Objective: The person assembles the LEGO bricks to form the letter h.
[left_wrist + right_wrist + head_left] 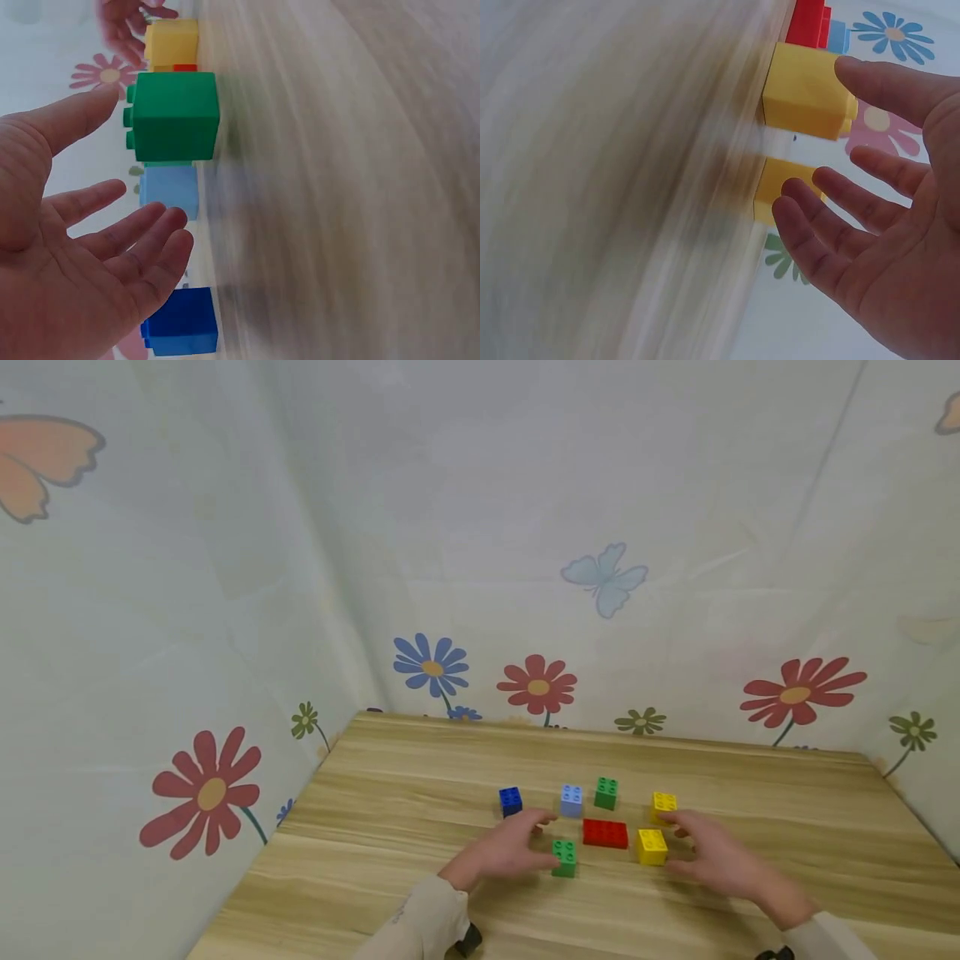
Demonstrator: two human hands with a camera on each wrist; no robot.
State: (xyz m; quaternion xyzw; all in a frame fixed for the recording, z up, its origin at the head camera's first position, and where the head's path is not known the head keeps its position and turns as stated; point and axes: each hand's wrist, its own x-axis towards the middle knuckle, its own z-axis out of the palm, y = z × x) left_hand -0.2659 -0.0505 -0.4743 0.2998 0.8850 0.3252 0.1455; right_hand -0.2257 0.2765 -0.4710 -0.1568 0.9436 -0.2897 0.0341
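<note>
We saw the left hand (506, 852) beside the near green block (565, 859), at eight o'clock from the red brick (605, 834), its fingers loose and grasping nothing. We noticed the right hand (716, 857) equally released, close to the front yellow block (652, 848), between three and four o'clock from this brick, and the rear yellow block (663, 802), at two o'clock.

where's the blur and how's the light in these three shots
Head view: even light, no harsh glare, left hand and right hand slightly soft; left wrist view: turned sideways, tabletop grain smeared, nearer green block crisp-edged; right wrist view: also tilted, tabletop blurred with faint soft shadows, nearer yellow block fairly clear.
</note>
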